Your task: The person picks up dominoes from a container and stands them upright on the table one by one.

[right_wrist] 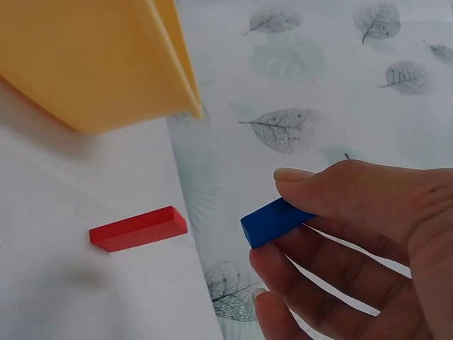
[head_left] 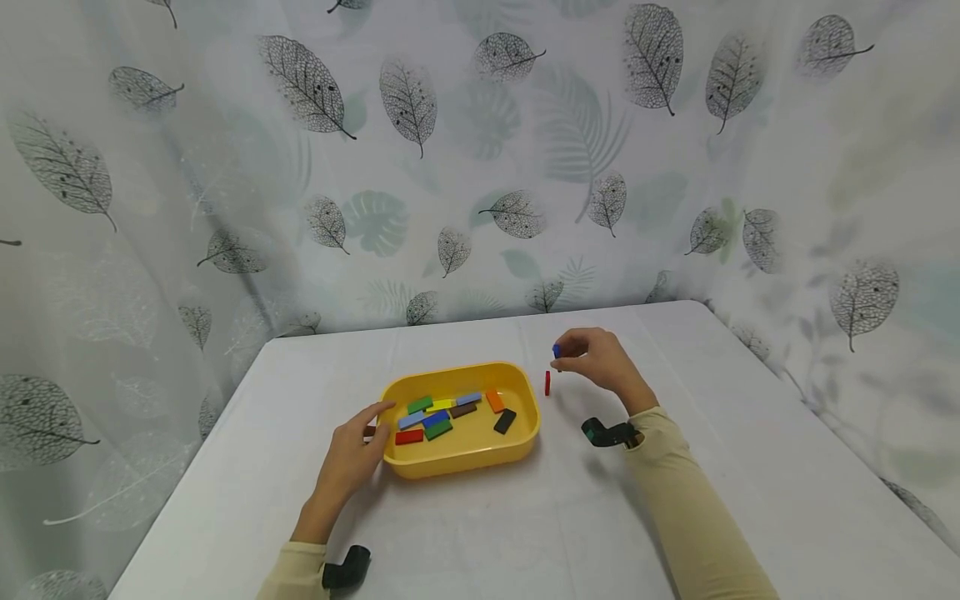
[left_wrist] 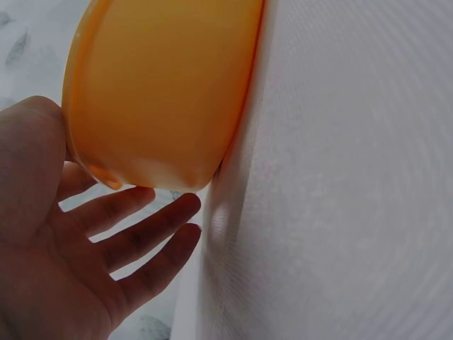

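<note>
My right hand (head_left: 596,360) pinches a small blue block (right_wrist: 276,221) between thumb and fingertips, above the white table and to the right of the yellow tray (head_left: 461,467). Near it a slim red block (right_wrist: 138,229) stands on end on the table, apart from both the blue block and the tray. At the tray's left end, my left hand (head_left: 352,450) touches the rim with thumb and fingers. In the left wrist view its fingers (left_wrist: 145,234) are extended and spread beside the tray's outer wall.
Inside the tray lie several loose blocks, among them an orange block (head_left: 495,401), a black block (head_left: 505,421), a red block (head_left: 409,437) and a yellow block (head_left: 441,405). A leaf-patterned curtain (head_left: 465,167) hangs behind the white table (head_left: 480,533) and along its sides.
</note>
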Available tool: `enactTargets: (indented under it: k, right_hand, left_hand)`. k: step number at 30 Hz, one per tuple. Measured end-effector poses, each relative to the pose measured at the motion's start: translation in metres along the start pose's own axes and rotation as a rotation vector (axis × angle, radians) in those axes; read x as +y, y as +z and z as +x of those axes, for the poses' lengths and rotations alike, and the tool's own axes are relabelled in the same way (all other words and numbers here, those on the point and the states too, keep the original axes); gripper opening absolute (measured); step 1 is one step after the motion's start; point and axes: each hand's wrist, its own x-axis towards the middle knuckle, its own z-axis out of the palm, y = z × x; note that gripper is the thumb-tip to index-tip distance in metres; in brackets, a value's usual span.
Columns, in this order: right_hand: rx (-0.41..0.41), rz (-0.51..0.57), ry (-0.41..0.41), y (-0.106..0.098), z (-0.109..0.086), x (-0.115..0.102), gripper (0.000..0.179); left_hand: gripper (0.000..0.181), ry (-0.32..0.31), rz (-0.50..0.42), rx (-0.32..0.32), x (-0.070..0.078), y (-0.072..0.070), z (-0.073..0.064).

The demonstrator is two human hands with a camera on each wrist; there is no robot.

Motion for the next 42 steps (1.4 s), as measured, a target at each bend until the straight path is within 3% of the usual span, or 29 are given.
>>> enactTargets:
  k: [19, 30, 42]
  right_hand:
    - [-0.056, 0.008, 0.129, 0.013, 0.002, 0.026, 0.029]
    - [-0.056, 0.0, 0.121, 0.028, 0.002, 0.043, 0.023]
    - [-0.074, -0.04, 0.142, 0.032, 0.002, 0.046, 0.023]
  left_hand:
    - [0.041, 0.002, -0.005, -0.002, -0.001, 0.0, 0.0]
    - [0.04, 0.017, -0.016, 0.0, -0.003, 0.001, 0.001]
    - [0.04, 0.019, -0.016, 0.006, -0.001, 0.0, 0.0]
